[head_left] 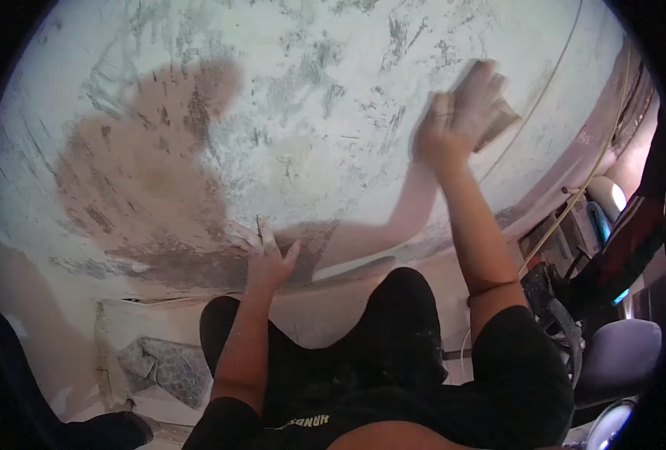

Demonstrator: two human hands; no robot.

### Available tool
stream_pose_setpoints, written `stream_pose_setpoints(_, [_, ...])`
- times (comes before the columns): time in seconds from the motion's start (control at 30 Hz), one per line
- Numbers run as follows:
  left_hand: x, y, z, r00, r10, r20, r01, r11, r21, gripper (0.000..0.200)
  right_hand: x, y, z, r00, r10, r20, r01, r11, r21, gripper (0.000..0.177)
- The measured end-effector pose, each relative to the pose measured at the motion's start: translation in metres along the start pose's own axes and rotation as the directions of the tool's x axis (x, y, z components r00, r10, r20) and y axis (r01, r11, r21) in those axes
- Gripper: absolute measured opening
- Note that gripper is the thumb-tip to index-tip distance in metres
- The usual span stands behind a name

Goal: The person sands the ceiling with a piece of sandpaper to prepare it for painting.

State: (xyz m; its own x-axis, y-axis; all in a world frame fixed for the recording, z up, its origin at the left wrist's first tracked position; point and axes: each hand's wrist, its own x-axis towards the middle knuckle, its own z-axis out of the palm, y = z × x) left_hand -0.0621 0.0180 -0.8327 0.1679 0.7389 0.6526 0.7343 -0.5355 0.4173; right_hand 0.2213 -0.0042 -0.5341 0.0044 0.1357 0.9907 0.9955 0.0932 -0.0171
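A large, curved, pale surface [295,150] with dark scuffed patches fills the upper part of the head view. My right hand [460,124] lies against it at the upper right, slightly smeared by motion. Under its fingers is a folded brownish sheet that looks like sandpaper [499,126], its edge showing on the right side. Lower down, near the bottom edge of the same surface, my left hand [267,251] rests with fingers spread and pale dust on them. Nothing is held in the left hand. My head and arm cast a wide shadow over the surface.
A crumpled grey patterned sheet [166,369] lies on the floor at lower left. A thin yellowish cord [610,154] runs down the right side. Another person's dark-clothed leg [640,232] and a purple-grey rounded object [622,360] are at the right; a dark shoe [111,431] shows at lower left.
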Motion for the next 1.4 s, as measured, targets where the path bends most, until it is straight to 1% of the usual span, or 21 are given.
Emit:
stream_pose_setpoints(0.07, [-0.003, -0.006, 0.007, 0.997, 0.072, -0.021, -0.072, 0.997, 0.007, 0.102, -0.011, -0.031, -0.002, 0.938, -0.266, 0.220, 0.288, 0.955, -0.070, 0.070])
stream_pose_setpoints(0.1, [-0.003, -0.006, 0.006, 0.993, 0.104, -0.054, -0.104, 0.995, 0.000, 0.098, -0.006, -0.033, -0.004, 0.938, -0.265, 0.222, 0.287, 0.955, -0.074, 0.070])
stream_pose_setpoints(0.17, [-0.002, -0.004, 0.001, 0.986, 0.142, -0.087, -0.142, 0.990, -0.003, 0.094, 0.014, -0.034, -0.004, 0.764, -0.567, 0.307, 0.612, 0.788, -0.070, 0.067])
stream_pose_setpoints(0.33, [0.000, 0.010, -0.017, 0.989, -0.036, 0.145, 0.025, 0.996, 0.081, 0.089, 0.105, -0.045, -0.014, 0.975, -0.217, -0.039, 0.214, 0.975, -0.055, 0.058])
stream_pose_setpoints(0.47, [-0.001, 0.004, -0.006, 1.000, -0.005, 0.027, 0.006, 1.000, -0.018, 0.087, 0.053, -0.054, 0.014, 0.953, -0.300, -0.043, 0.297, 0.953, -0.057, 0.062])
stream_pose_setpoints(0.53, [0.000, 0.010, -0.009, 0.997, -0.043, 0.061, 0.037, 0.994, 0.103, 0.086, -0.009, -0.063, 0.016, 0.791, -0.546, 0.277, 0.537, 0.836, 0.113, 0.065])
stream_pose_setpoints(0.57, [0.000, 0.014, -0.011, 0.997, -0.041, 0.058, 0.036, 0.995, 0.095, 0.086, -0.007, -0.060, 0.014, 0.788, -0.549, 0.278, 0.543, 0.833, 0.108, 0.065])
stream_pose_setpoints(0.63, [0.002, 0.019, -0.017, 0.996, -0.080, 0.051, 0.079, 0.997, 0.006, 0.084, 0.005, -0.046, 0.014, 0.550, -0.785, 0.286, 0.797, 0.596, 0.100, 0.067])
stream_pose_setpoints(0.7, [0.002, 0.008, -0.004, 1.000, 0.006, -0.030, -0.006, 1.000, 0.030, 0.084, 0.064, -0.060, -0.002, 0.710, -0.642, 0.290, 0.686, 0.724, -0.076, 0.053])
stream_pose_setpoints(0.77, [-0.002, 0.004, -0.001, 0.992, 0.085, -0.089, -0.080, 0.995, 0.057, 0.085, 0.113, -0.038, 0.003, 0.932, -0.362, 0.025, 0.359, 0.930, 0.085, 0.039])
stream_pose_setpoints(0.87, [-0.001, 0.008, -0.001, 0.998, 0.040, -0.050, -0.035, 0.995, 0.088, 0.083, 0.121, -0.077, -0.004, 0.964, -0.237, -0.124, 0.224, 0.968, -0.111, 0.055])
stream_pose_setpoints(0.9, [0.000, 0.011, 0.000, 0.997, 0.021, -0.078, -0.014, 0.996, 0.086, 0.082, 0.103, -0.070, -0.002, 0.880, -0.465, 0.095, 0.474, 0.856, -0.206, 0.040])
stream_pose_setpoints(0.93, [0.001, 0.013, -0.001, 0.994, 0.003, -0.106, 0.006, 0.996, 0.084, 0.082, 0.083, -0.073, 0.014, 0.868, -0.497, -0.008, 0.494, 0.863, -0.109, 0.043])
stream_pose_setpoints(0.97, [0.003, 0.014, -0.001, 0.995, 0.003, -0.103, 0.006, 0.996, 0.084, 0.082, 0.046, -0.089, 0.012, 0.827, -0.506, 0.244, 0.527, 0.850, -0.026, 0.050])
stream_pose_setpoints(1.03, [0.004, 0.016, -0.002, 0.986, 0.050, -0.160, -0.038, 0.996, 0.080, 0.084, -0.025, -0.068, 0.020, 0.393, -0.806, 0.443, 0.750, 0.560, 0.353, 0.061])
stream_pose_setpoints(1.13, [0.003, 0.017, 0.002, 0.989, 0.018, -0.150, 0.006, 0.987, 0.160, 0.087, 0.005, -0.060, 0.009, 0.279, -0.904, 0.323, 0.906, 0.360, 0.223, 0.068])
stream_pose_setpoints(1.17, [0.006, 0.018, 0.000, 0.987, 0.010, -0.158, 0.017, 0.986, 0.167, 0.087, 0.033, -0.063, 0.019, 0.182, -0.850, 0.495, 0.958, 0.267, 0.106, 0.073])
stream_pose_setpoints(1.23, [0.005, 0.019, -0.005, 0.990, 0.027, -0.140, -0.004, 0.987, 0.162, 0.087, 0.099, -0.058, 0.002, 0.676, -0.691, 0.257, 0.673, 0.721, 0.168, 0.042])
stream_pose_setpoints(1.27, [0.003, 0.017, -0.005, 0.991, 0.013, -0.132, 0.009, 0.986, 0.165, 0.087, 0.137, -0.018, 0.011, 0.882, -0.299, 0.365, 0.345, 0.937, -0.064, 0.038])
stream_pose_setpoints(1.3, [0.002, 0.015, -0.003, 0.996, 0.005, -0.093, 0.008, 0.990, 0.144, 0.087, 0.161, -0.040, 0.009, 0.912, -0.367, -0.185, 0.369, 0.929, -0.022, 0.049])
stream_pose_setpoints(1.4, [0.000, 0.015, 0.000, 0.991, 0.035, -0.131, -0.022, 0.995, 0.100, 0.088, 0.152, -0.052, 0.011, 0.901, -0.246, -0.357, 0.192, 0.964, -0.182, 0.044])
